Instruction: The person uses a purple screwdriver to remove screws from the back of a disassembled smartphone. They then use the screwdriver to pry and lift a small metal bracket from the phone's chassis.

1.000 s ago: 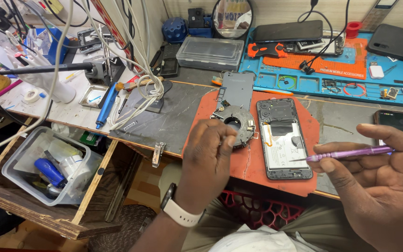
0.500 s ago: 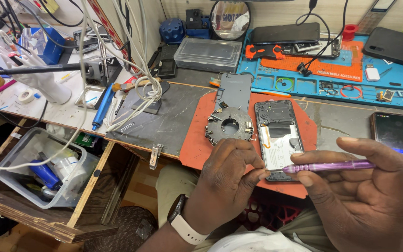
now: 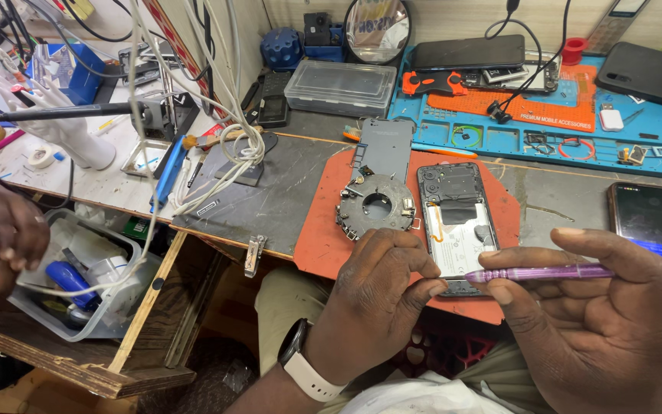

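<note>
An opened phone with its back off lies on an orange-red mat. Left of it rest a round grey part and a dark back cover. My right hand holds a slim purple tool level, its tip pointing left over the phone's near end. My left hand, with a white watch on the wrist, is curled at the mat's near edge, thumb and forefinger pinched right at the tool's tip. Whether they hold anything tiny is hidden.
Another person's hand is at the far left above a plastic bin of odds. White cables hang over the bench. A clear lidded box, a round mirror, a blue work mat and a dark phone lie around.
My left hand drew back from the round grey part to the mat's near edge. The purple tool moved left until its tip met those fingers.
</note>
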